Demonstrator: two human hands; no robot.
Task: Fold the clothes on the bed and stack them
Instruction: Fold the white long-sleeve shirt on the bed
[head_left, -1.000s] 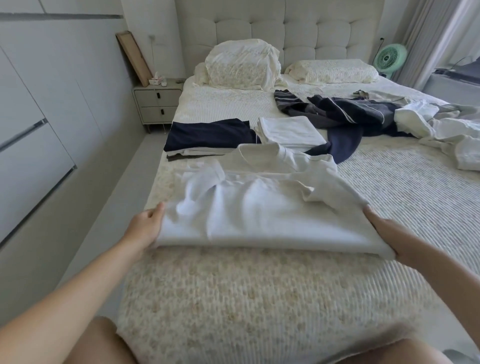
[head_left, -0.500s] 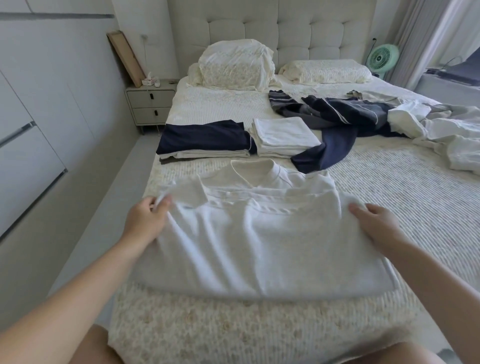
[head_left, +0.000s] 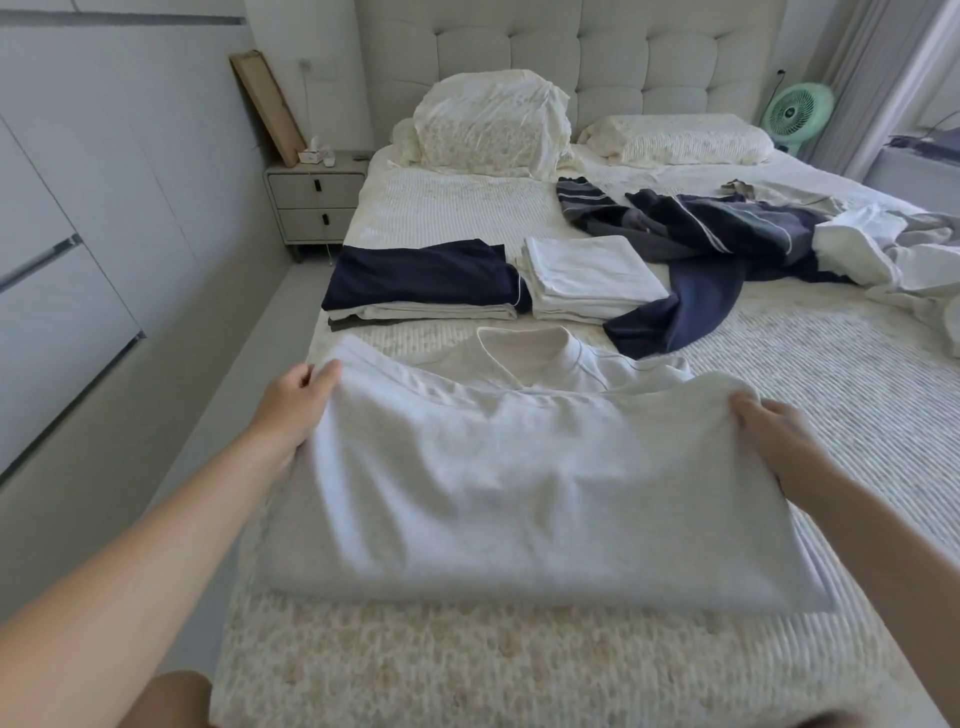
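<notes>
A white collared shirt lies at the foot of the bed, its lower half folded up toward the collar. My left hand pinches the folded edge's left corner. My right hand grips its right corner. Beyond it sit two folded stacks: a navy-topped stack on the left and a white stack beside it. Unfolded dark navy clothes and white and grey clothes sprawl at the right.
Two pillows lean at the tufted headboard. A nightstand with a tissue box stands left of the bed, wardrobe doors along the left wall. A green fan stands at the back right.
Both hands lifted the shirt's lower edge and carried it up and away from me, over the body toward the collar. The sleeves folded on top are now covered.
</notes>
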